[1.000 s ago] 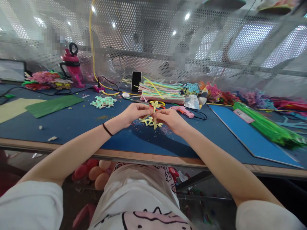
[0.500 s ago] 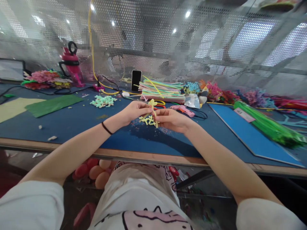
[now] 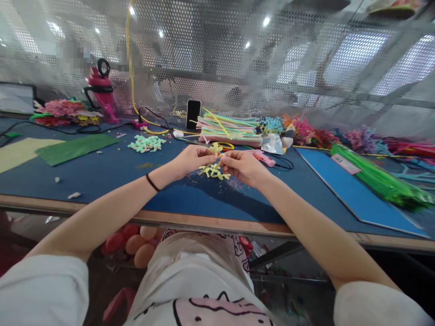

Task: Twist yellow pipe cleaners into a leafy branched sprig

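Note:
Between my hands is a small yellow pipe-cleaner flower [image 3: 216, 147], held above the table. My left hand [image 3: 192, 159] pinches it from the left with thumb and forefinger. From the right, my right hand [image 3: 243, 165] is closed on its lower strand, which the fingers partly hide. Just below my fingertips, several yellow pipe-cleaner pieces [image 3: 215, 171] lie on the blue tabletop among tiny scraps. Behind my right hand rests a pink glue gun [image 3: 265, 158], partly covered by it.
A bundle of pastel pipe cleaners [image 3: 231, 128] and an upright phone [image 3: 193, 114] stand behind. Mint-green pieces [image 3: 147, 143] and green felt [image 3: 78, 148] lie left, near a pink bottle [image 3: 102, 93]. To the right are a blue board [image 3: 350, 190] and packaged green stems [image 3: 377, 174].
My right fingers have moved up closer to the flower and curled in. The strand that hung down beside them no longer shows; more of the yellow pieces below is visible.

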`<act>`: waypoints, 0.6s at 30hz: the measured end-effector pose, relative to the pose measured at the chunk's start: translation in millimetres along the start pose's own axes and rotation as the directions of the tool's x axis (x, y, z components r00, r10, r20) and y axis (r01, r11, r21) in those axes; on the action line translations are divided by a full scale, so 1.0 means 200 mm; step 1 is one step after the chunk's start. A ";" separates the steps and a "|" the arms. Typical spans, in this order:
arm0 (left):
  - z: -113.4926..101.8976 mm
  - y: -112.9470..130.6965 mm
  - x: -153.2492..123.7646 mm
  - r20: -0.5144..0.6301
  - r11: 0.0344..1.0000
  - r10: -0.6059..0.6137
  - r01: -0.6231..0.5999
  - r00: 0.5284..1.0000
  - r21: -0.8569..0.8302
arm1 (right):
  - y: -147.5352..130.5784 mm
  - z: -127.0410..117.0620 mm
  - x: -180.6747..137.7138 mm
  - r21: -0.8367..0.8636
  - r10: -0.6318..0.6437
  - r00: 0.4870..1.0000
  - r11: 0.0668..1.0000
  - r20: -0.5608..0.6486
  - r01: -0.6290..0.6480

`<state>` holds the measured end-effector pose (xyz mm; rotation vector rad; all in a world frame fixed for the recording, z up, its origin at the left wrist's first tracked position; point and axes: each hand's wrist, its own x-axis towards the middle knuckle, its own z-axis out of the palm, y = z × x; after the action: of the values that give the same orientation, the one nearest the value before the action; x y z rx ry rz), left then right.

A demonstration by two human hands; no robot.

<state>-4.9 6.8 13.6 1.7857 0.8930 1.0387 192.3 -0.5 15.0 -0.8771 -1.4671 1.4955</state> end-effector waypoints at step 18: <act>0.04 0.00 -0.02 -0.049 0.995 0.002 -0.007 0.999 -0.097 | -0.02 0.01 -0.01 -0.070 -0.051 0.996 0.997 -0.075 0.045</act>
<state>0.7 -0.1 9.5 1.6890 0.8536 1.1142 192.2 -3.1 18.1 -0.9234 -1.4800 1.3691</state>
